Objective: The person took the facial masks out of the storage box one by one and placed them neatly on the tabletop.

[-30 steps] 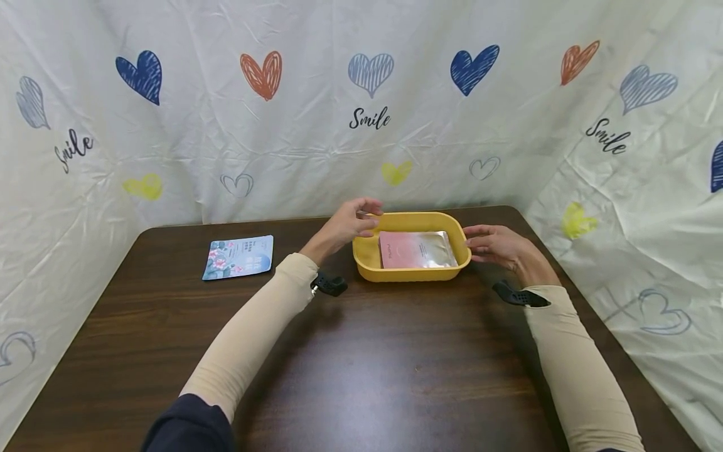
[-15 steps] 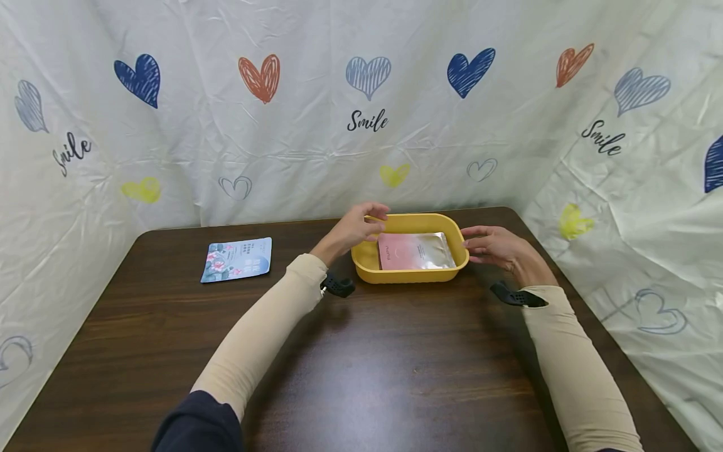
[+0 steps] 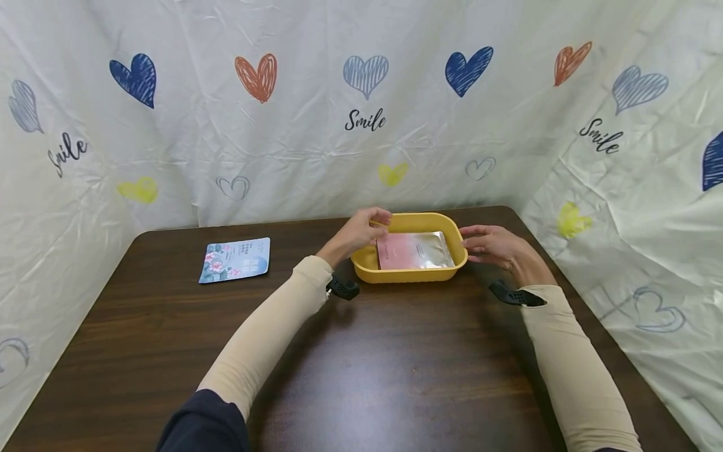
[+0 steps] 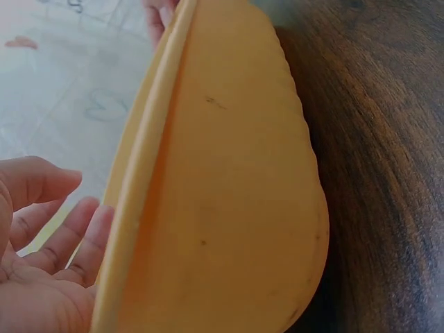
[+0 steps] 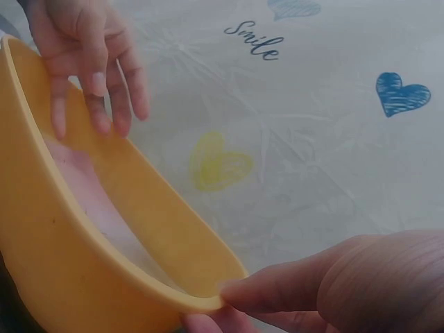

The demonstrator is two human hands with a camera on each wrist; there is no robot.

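A yellow plastic basket stands at the back of the table. Inside it lies a pink and silver sachet. My right hand pinches the basket's right rim; in the right wrist view its thumb sits on the rim with fingers beneath. Over the basket's left end hovers my left hand, fingers loosely bent and holding nothing. Its fingers hang over the sachet's left end in the right wrist view; whether they touch it I cannot tell. The left wrist view shows the basket's outer wall.
A blue floral sachet lies flat on the dark wooden table, left of the basket. Behind the table's back edge hangs a white curtain printed with hearts. Black bands are worn on both wrists.
My left hand has moved right and slightly down, further over the basket's left end. My right hand stays at the right rim. Basket and sachets keep their places; the head view shifts slightly.
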